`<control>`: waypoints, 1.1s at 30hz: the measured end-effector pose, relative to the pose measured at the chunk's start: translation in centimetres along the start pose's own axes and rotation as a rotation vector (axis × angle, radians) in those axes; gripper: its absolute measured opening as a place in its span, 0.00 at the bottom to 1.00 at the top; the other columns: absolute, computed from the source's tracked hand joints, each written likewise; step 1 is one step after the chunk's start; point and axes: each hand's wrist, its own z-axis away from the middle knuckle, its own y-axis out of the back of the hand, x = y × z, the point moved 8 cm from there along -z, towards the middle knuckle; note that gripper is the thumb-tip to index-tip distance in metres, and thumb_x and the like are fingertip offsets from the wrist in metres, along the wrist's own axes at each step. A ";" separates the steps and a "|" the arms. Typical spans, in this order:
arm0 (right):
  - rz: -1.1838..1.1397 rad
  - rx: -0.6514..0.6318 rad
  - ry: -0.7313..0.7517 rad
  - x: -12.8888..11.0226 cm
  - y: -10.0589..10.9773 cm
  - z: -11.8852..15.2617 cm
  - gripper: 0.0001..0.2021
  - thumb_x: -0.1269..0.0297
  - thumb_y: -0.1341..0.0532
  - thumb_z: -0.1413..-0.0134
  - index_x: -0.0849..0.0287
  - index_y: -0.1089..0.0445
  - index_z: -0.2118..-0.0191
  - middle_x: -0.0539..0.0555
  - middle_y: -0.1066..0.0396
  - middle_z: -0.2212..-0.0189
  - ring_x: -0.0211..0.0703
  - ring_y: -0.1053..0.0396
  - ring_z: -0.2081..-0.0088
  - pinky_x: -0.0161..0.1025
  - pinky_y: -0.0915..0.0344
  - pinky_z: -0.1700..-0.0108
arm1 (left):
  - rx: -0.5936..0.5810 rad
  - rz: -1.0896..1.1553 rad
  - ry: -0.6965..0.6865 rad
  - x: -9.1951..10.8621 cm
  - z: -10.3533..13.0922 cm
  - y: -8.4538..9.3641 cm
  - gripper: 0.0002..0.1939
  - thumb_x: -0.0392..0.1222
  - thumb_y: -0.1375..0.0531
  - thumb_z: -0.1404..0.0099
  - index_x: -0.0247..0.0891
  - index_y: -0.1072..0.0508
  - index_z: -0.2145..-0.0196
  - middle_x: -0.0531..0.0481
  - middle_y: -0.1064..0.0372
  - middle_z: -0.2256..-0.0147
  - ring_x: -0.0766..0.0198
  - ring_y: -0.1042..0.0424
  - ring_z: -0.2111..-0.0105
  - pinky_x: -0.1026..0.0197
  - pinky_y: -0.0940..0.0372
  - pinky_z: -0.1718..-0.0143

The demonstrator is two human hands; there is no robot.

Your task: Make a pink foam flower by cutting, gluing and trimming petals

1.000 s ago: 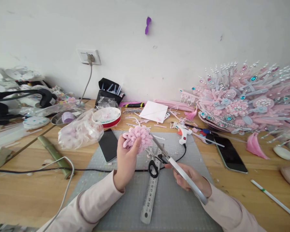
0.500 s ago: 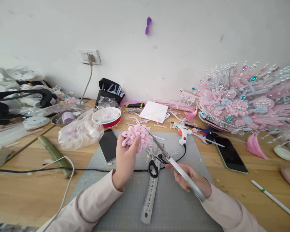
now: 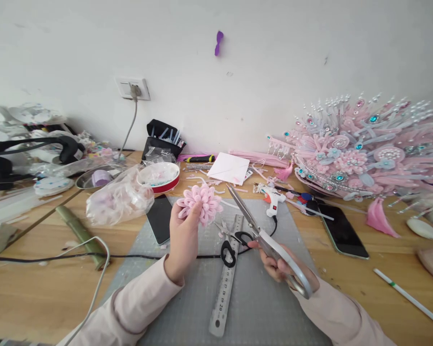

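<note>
A pink fuzzy flower (image 3: 204, 203) with many looped petals is pinched between the thumb and fingers of my left hand (image 3: 184, 240), raised over the grey cutting mat (image 3: 187, 307). My right hand (image 3: 279, 262) grips large scissors (image 3: 254, 223) with pale grey handles. Their blades point up and left, just right of the flower and apart from it. Below, small black-handled scissors (image 3: 228, 253) lie across a steel ruler (image 3: 223, 298) on the mat. A white glue gun (image 3: 273, 203) rests at the mat's far right corner.
A large pink beaded headdress (image 3: 357, 154) stands at the back right, near a phone (image 3: 342, 230). To the left are a red-rimmed dish (image 3: 166, 185), a plastic bag (image 3: 117, 199), another phone (image 3: 159, 218) and a green bamboo piece (image 3: 81, 235). A black cable (image 3: 137, 254) crosses the mat.
The large scissors have moved away from the flower to the right, and their handles have turned to show the loops. My left hand has shifted slightly left with the flower.
</note>
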 end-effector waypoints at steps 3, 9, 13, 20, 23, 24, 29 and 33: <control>-0.068 -0.023 0.004 0.3 0.0 0.0 0.28 0.44 0.37 0.60 0.55 0.32 0.54 0.45 0.48 0.75 0.24 0.56 0.84 0.26 0.56 0.86 | -0.032 0.092 0.084 -0.6 0.1 -0.5 0.08 0.39 0.38 0.46 0.37 0.33 0.69 0.54 0.32 0.70 0.69 0.32 0.69 0.66 0.38 0.67; -0.163 0.023 0.025 1.0 0.3 -0.5 0.32 0.36 0.45 0.58 0.59 0.29 0.57 0.52 0.42 0.70 0.31 0.44 0.79 0.28 0.44 0.87 | -0.101 0.125 0.236 -1.8 0.4 -1.2 0.07 0.40 0.40 0.45 0.35 0.31 0.68 0.51 0.30 0.69 0.69 0.31 0.69 0.68 0.38 0.68; -0.174 0.055 0.013 0.9 0.3 -0.6 0.37 0.33 0.45 0.62 0.60 0.31 0.55 0.57 0.38 0.66 0.36 0.41 0.75 0.30 0.40 0.85 | -0.102 0.129 0.309 -2.8 0.7 -1.1 0.08 0.40 0.40 0.46 0.36 0.32 0.67 0.51 0.29 0.66 0.68 0.30 0.65 0.67 0.37 0.63; -0.201 -0.004 0.021 1.0 0.0 -0.6 0.31 0.40 0.40 0.60 0.57 0.32 0.53 0.58 0.35 0.61 0.37 0.39 0.74 0.32 0.40 0.82 | -0.072 0.149 0.274 -3.6 1.0 -0.7 0.11 0.38 0.40 0.45 0.41 0.37 0.64 0.52 0.31 0.60 0.68 0.31 0.58 0.63 0.38 0.55; -0.185 -0.011 0.026 1.1 -0.2 -0.5 0.29 0.43 0.40 0.58 0.57 0.32 0.53 0.58 0.35 0.61 0.37 0.39 0.74 0.32 0.42 0.82 | -0.103 0.158 0.271 -3.8 1.1 -1.0 0.10 0.38 0.41 0.43 0.41 0.38 0.63 0.52 0.32 0.59 0.68 0.32 0.56 0.62 0.39 0.53; -0.173 -0.008 0.032 1.0 -0.2 -0.4 0.28 0.44 0.41 0.57 0.56 0.33 0.52 0.58 0.35 0.60 0.36 0.39 0.75 0.32 0.43 0.83 | -0.107 0.153 0.272 -3.8 1.2 -1.0 0.11 0.38 0.41 0.43 0.41 0.38 0.63 0.53 0.32 0.59 0.68 0.32 0.56 0.62 0.39 0.53; -0.162 -0.028 0.057 0.5 -0.1 -0.5 0.24 0.45 0.43 0.53 0.52 0.33 0.52 0.55 0.35 0.60 0.29 0.41 0.82 0.31 0.47 0.83 | -0.107 0.128 0.298 -3.6 1.4 -1.2 0.13 0.38 0.39 0.44 0.40 0.40 0.63 0.53 0.32 0.62 0.69 0.31 0.62 0.65 0.36 0.61; -0.193 -0.018 0.037 0.5 0.3 -0.4 0.24 0.45 0.41 0.54 0.53 0.31 0.53 0.54 0.35 0.62 0.26 0.48 0.83 0.29 0.55 0.85 | -0.151 0.124 0.330 -3.2 1.8 -1.6 0.15 0.38 0.39 0.45 0.40 0.39 0.61 0.54 0.31 0.67 0.71 0.30 0.70 0.69 0.37 0.70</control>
